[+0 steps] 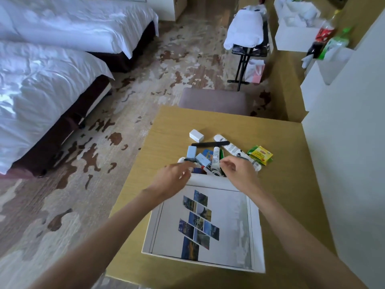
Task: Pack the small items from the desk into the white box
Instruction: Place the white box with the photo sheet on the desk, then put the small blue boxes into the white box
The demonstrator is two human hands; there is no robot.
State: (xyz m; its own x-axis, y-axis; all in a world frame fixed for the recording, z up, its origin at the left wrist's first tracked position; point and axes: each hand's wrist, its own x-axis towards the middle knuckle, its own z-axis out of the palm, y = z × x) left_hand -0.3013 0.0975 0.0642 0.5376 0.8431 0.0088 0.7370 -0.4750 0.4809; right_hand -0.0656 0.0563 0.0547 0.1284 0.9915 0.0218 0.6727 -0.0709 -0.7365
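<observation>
The white box (257,232) lies open on the wooden desk (287,184) in front of me, its floor printed with a collage of photos. Just beyond its far rim is a heap of small items: a white charger block (196,135), two pale blue blocks (191,152), a black nail file (210,143), white tubes (216,158), and yellow-green tea packets (260,154). My left hand (173,180) hovers over the box's far left corner with fingers spread. My right hand (237,168) hangs over the near edge of the heap, fingers loosely curled, holding nothing.
A padded chair (216,100) stands at the desk's far side. Two beds with white covers (52,65) fill the left. A folding stand with a white bundle (246,32) is at the back. Bottles (329,38) and white boxes line the right wall.
</observation>
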